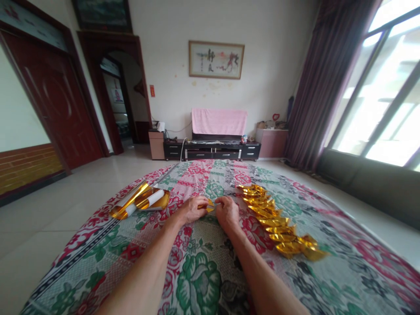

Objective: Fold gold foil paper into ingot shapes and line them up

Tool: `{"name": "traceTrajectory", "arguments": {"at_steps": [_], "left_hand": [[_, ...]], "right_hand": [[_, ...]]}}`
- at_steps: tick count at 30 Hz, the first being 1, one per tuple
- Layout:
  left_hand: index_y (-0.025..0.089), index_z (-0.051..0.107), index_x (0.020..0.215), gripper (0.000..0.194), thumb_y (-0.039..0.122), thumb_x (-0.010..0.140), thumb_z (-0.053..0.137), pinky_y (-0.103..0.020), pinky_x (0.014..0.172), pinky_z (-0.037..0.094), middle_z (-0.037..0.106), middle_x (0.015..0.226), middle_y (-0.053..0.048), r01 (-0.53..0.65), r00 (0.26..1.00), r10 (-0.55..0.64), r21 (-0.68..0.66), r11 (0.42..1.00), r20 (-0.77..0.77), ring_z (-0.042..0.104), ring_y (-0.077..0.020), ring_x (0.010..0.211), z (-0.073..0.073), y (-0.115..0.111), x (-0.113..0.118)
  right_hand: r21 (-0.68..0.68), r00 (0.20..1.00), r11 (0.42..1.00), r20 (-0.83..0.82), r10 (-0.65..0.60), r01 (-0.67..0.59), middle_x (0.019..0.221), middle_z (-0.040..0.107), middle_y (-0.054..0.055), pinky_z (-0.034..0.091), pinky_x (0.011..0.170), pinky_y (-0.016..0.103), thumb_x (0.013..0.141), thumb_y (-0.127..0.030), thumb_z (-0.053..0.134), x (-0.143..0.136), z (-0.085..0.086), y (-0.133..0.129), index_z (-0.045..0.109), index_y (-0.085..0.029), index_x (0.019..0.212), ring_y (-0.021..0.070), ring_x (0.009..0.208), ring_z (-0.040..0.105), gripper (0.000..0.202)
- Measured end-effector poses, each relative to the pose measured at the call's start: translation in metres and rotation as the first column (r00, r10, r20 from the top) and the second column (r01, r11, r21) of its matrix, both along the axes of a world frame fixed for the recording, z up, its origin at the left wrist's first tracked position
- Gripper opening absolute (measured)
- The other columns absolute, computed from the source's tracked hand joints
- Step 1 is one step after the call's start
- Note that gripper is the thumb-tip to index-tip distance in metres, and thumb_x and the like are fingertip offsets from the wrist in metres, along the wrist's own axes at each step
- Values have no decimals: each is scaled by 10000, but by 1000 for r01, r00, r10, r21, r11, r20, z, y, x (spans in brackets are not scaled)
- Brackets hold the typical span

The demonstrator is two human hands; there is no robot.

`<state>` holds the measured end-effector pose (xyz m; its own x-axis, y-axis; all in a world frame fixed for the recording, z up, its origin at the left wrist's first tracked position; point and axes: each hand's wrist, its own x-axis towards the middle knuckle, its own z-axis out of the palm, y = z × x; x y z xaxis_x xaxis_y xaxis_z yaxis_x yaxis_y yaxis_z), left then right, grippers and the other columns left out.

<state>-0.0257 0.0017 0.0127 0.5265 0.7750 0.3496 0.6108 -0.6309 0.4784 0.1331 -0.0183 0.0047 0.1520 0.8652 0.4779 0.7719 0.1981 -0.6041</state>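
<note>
Both hands, left (193, 209) and right (227, 211), pinch a small gold piece (210, 206) between them, seemingly to steady its folds (mostly hidden by fingers). Curled gold sheets (154, 199) lie left, within reach; folded gold pieces (278, 221) line the right, apparently kept separate.

We are looking into the living room of a home. A pink cloth (219, 121) is draping over something on a low black cabinet (205, 151) against the far wall. Above it, a framed picture with brushwork writing (216, 60) is hanging. Purple curtains (328, 83) are framing a bright window (390, 92) at right, and a flowered cloth (198, 280) is covering the surface before us.
</note>
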Motion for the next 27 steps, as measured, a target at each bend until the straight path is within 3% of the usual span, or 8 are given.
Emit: {"name": "traceTrajectory", "arguments": {"at_steps": [5, 10, 19, 23, 27], "left_hand": [[166, 685, 923, 268, 173, 684, 564, -299, 946, 404, 648, 1056, -64, -49, 999, 49, 55, 997, 4, 570, -184, 995, 1, -2, 3], [179, 696, 890, 268, 135, 692, 520, -271, 916, 430, 665, 1009, -42, -10, 999, 7, 69, 998, 41, 586, -163, 959, 2, -2, 2], [181, 711, 841, 376, 59, 681, 394, -250, 943, 415, 656, 1053, -16, 9, 993, -8, -6, 1000, 117, 567, -134, 1022, -6, 8, -15], [189, 717, 800, 394, 40, 662, 380, -217, 911, 426, 653, 1055, 4, 86, 995, -86, -10, 996, 55, 577, -123, 985, 1, 2, -14], [199, 720, 819, 395, 45, 620, 416, -216, 904, 431, 650, 1069, 9, 66, 997, -64, -54, 996, 39, 577, -141, 979, 6, -2, -13]], "right_hand": [[-25, 986, 995, 133, 100, -97, 829, 644, 33, 377, 743, 235, 709, -156, 492, -4, 0, -4, 679, -212, 767, 156, 788, 557, 204], [-46, 957, 990, 255, 138, -131, 891, 627, 50, 353, 766, 263, 765, -238, 499, -4, 1, -9, 682, -221, 789, 174, 837, 534, 186], [-62, 946, 985, 276, 172, -161, 913, 615, 49, 339, 782, 267, 785, -209, 479, -2, 2, -10, 674, -219, 795, 170, 857, 522, 195], [-34, 948, 983, 259, 186, -183, 962, 623, 32, 340, 791, 266, 780, -202, 479, -2, 0, -9, 666, -216, 784, 171, 881, 526, 188], [-23, 943, 974, 247, 222, -224, 965, 634, 12, 334, 820, 258, 770, -185, 480, -2, -1, -9, 649, -220, 801, 165, 910, 530, 176]]}}
